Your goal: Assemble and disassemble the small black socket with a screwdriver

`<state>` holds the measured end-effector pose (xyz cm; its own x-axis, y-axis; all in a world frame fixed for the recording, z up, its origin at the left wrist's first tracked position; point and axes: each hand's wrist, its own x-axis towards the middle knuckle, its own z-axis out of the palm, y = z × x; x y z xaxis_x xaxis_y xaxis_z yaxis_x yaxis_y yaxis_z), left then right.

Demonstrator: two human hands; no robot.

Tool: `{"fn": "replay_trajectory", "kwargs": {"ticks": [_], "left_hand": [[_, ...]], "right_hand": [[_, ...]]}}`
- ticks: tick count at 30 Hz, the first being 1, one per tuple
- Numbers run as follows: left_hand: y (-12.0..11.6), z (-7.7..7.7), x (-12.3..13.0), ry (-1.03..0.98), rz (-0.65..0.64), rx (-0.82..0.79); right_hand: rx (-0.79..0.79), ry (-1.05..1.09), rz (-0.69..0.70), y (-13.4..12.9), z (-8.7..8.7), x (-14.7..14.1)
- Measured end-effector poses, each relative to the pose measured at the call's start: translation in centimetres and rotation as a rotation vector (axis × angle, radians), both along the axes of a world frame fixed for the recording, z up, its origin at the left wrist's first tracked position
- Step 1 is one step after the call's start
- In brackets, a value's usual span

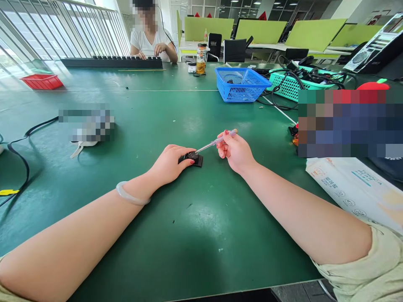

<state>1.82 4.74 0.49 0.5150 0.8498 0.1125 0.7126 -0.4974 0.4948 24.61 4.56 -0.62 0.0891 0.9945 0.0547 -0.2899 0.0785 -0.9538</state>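
Observation:
On the green table, my left hand [171,162] grips a small black device [194,158] with a round part on top. Thumb and fingers close on it from the left, hiding its left side. My right hand [234,150] holds a screwdriver [217,141] with a clear, purplish handle, its fingers wrapped round the handle. The thin metal shaft slants down to the left, and its tip meets the top of the black device near the round part. I cannot make out a screw there.
A blue basket [241,86] and a green basket [285,84] full of black cables stand at the back right. A white package [352,188] lies right. A red tray [42,82] sits far left. Across the table a person [153,40] sits behind a long black strip [113,63].

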Motion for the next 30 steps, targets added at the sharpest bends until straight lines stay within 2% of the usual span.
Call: {"fn": "replay_trajectory", "kwargs": {"ticks": [6,14,24,30], "left_hand": [[0.08,-0.04,-0.02,0.005,0.002,0.008],[0.01,0.03,0.09,0.000,-0.004,0.015],[-0.05,0.09,0.07,-0.006,-0.012,0.013],[-0.05,0.10,0.07,-0.005,-0.011,0.014]], "right_hand": [[0.003,-0.050,0.006,0.15,-0.08,-0.08],[0.031,-0.010,0.035,0.02,0.03,0.11],[-0.004,-0.025,0.030,0.11,-0.07,-0.04],[-0.018,0.037,0.025,-0.11,0.15,-0.11]]}}
